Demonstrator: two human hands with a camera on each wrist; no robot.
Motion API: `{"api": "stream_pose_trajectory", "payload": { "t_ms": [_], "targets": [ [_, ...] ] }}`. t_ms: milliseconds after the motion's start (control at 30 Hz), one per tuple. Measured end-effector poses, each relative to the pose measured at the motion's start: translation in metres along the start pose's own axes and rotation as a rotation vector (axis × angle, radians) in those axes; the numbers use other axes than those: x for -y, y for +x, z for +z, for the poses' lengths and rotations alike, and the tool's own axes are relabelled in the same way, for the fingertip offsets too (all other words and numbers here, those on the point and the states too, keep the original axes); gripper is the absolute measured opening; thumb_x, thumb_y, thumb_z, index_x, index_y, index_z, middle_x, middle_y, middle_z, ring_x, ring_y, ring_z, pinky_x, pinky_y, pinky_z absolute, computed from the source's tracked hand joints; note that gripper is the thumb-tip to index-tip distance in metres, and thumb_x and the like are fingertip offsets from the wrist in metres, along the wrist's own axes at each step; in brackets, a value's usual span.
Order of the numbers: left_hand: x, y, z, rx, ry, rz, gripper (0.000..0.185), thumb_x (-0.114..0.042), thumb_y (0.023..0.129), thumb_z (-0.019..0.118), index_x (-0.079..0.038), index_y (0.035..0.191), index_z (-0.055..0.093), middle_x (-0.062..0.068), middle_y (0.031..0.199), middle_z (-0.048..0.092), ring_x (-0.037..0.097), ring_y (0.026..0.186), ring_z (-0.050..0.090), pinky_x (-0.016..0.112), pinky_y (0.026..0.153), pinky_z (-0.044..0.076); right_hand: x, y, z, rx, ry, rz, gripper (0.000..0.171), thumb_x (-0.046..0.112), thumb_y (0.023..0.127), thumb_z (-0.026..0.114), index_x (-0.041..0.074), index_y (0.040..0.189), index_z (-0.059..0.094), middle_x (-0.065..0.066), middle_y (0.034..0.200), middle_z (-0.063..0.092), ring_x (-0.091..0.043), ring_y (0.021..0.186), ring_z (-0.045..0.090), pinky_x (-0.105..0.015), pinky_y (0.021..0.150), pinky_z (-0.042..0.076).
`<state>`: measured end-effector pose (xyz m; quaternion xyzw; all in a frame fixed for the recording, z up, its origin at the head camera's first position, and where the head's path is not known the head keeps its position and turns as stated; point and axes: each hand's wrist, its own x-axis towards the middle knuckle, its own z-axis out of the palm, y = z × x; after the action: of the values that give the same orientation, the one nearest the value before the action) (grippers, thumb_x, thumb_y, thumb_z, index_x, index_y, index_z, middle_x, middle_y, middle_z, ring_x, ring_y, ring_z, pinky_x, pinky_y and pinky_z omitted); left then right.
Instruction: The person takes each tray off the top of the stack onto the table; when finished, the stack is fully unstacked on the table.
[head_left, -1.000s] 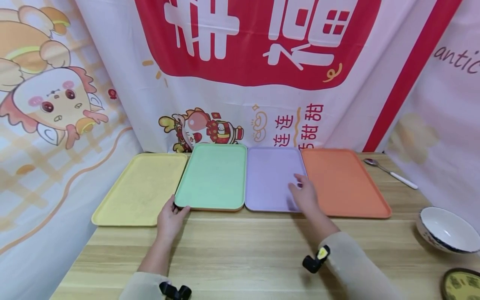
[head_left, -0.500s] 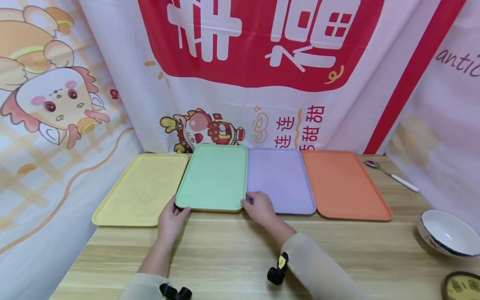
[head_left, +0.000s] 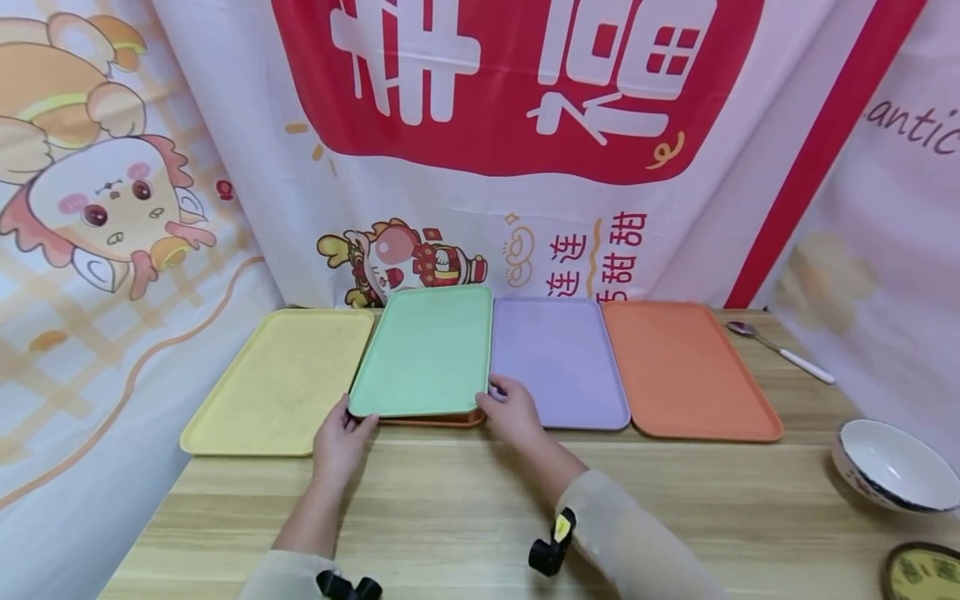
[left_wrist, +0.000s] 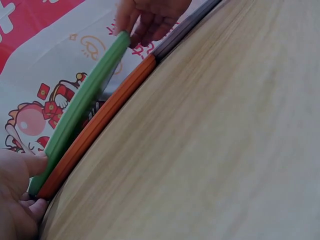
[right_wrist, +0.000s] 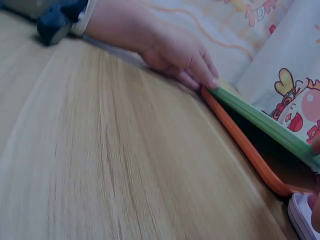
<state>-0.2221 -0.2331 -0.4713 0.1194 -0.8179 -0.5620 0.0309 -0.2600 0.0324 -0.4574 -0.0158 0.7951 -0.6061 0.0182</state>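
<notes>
A green tray (head_left: 423,350) lies on top of an orange tray (head_left: 438,420), and its near edge is tilted up off it. My left hand (head_left: 351,422) pinches the green tray's near left corner, thumb on top. My right hand (head_left: 497,397) grips the near right corner, next to the purple tray (head_left: 558,358). In the left wrist view a gap shows between the green tray's rim (left_wrist: 85,105) and the lower orange tray (left_wrist: 100,125), with my left hand (left_wrist: 20,190) at the corner. The right wrist view shows the same gap between the green tray (right_wrist: 265,125) and the orange tray (right_wrist: 245,145).
A yellow tray (head_left: 277,379) lies left of the green one and a second orange tray (head_left: 682,367) right of the purple one. On the wooden table (head_left: 465,508) at the right are a spoon (head_left: 780,352), a white bowl (head_left: 892,462) and a dark round item (head_left: 922,575). Printed cloth hangs behind.
My right hand has left the purple tray and come to the green tray's near right corner. The green tray's near edge has risen, baring an orange tray under it. The left hand has stayed.
</notes>
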Motion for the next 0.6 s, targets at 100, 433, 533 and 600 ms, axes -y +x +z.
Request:
{"api": "stream_pose_trajectory", "payload": {
  "t_ms": [100,433,533,600],
  "targets": [
    [-0.0009,-0.0004,-0.0002,-0.004,-0.019,-0.001,0.076,-0.018,0.098,0.059,0.006,0.154,0.012,0.033,0.156,0.019,0.045,0.144,0.027,0.045,0.119,0.034,0.0034,-0.0016,0.0054,0.036,0.324,0.045,0.055,0.006,0.094,0.058,-0.008,0.144,0.041,-0.028,0.131,0.057,-0.020,0.098,0.065,-0.035,0.098,0.056],
    [0.0015,0.0023,0.0008,-0.001,-0.066,-0.003,0.078,-0.019,0.098,0.059,0.005,0.154,0.011,0.032,0.157,0.017,0.044,0.146,0.024,0.045,0.120,0.032,0.0018,-0.0033,0.0100,0.177,0.640,0.148,0.066,-0.002,0.098,0.050,-0.005,0.153,0.015,-0.032,0.145,0.042,-0.025,0.115,0.061,-0.039,0.105,0.052],
    [0.0020,0.0027,0.0014,0.010,-0.077,0.002,0.080,-0.018,0.097,0.061,0.006,0.154,0.011,0.031,0.158,0.018,0.042,0.146,0.024,0.044,0.120,0.032,0.0018,-0.0010,0.0065,0.148,0.634,0.135,0.064,-0.005,0.097,0.051,-0.003,0.153,0.020,-0.033,0.140,0.047,-0.018,0.102,0.064,-0.034,0.097,0.057],
    [0.0022,0.0027,0.0014,0.018,-0.084,0.006,0.081,-0.016,0.096,0.063,0.006,0.154,0.010,0.031,0.158,0.017,0.042,0.146,0.024,0.044,0.120,0.032,0.0027,-0.0003,0.0021,0.130,0.634,0.123,0.063,-0.006,0.096,0.050,-0.002,0.153,0.023,-0.034,0.138,0.049,-0.014,0.096,0.065,-0.030,0.092,0.060]
  ]
}}
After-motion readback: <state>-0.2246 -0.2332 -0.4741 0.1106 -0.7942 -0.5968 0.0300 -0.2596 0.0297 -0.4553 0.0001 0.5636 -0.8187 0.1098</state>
